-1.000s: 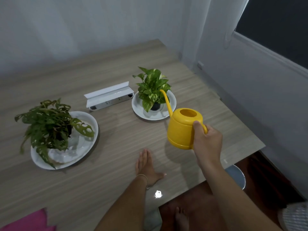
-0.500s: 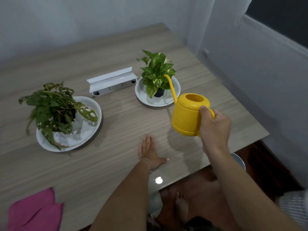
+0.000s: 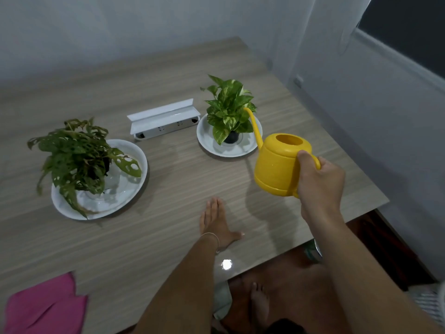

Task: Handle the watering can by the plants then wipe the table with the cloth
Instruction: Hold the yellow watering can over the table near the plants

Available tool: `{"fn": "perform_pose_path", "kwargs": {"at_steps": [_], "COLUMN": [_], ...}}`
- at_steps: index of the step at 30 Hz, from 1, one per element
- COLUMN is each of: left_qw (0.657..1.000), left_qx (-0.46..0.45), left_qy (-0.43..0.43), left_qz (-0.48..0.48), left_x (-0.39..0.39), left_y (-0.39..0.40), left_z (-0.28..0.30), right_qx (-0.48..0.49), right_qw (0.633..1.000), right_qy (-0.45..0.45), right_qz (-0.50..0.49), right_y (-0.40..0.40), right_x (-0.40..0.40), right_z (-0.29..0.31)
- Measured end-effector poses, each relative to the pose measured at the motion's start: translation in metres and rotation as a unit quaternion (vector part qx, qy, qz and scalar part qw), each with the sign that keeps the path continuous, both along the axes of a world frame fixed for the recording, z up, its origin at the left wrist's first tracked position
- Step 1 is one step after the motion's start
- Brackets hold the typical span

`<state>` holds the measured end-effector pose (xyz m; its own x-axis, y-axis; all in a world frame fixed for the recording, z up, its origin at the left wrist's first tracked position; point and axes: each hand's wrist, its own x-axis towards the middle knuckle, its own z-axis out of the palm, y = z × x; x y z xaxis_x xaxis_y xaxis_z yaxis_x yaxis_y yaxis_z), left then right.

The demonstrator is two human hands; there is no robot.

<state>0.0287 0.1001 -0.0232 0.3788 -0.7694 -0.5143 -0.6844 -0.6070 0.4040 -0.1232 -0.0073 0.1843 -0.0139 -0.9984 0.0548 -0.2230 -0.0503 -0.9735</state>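
Far-left of the right hand [image 3: 317, 182], clenched round the yellow plastic watering can [image 3: 277, 165], its spout already reaches the small variegated plant [image 3: 228, 109].

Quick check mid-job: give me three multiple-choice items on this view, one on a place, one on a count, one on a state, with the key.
1. Where is the pink cloth?
A. table's near-left corner
B. under the can
C. on a plate

2. How many potted plants stand on white plates?
A. one
B. two
C. three

3. The yellow watering can is:
A. lying on its side
B. standing on the table
C. held off the table by the right hand

Key: A, it lies near-left; B, plants left and right; C, fingers wrap the handle, shadow beneath.
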Motion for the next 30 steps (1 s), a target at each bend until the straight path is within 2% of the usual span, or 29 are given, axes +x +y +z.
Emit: {"fn": "perform_pose_path", "kwargs": {"at_steps": [17, 30], "left_qw": [1.0, 1.0], "left_qx": [0.018, 0.002], "left_qy": [0.001, -0.005], "left_qz": [-0.007, -0.008], "left_x": [0.002, 0.001], "left_y": [-0.002, 0.001], "left_z": [0.001, -0.002], "right_qx": [-0.016, -0.01], "right_qw": [1.0, 1.0], "right_qy": [-0.012, 0.01], "right_qz": [0.011, 0.017], "right_y": [-0.015, -0.005], "right_x": [0.021, 0.001], "right_z": [0.013, 0.005]}}
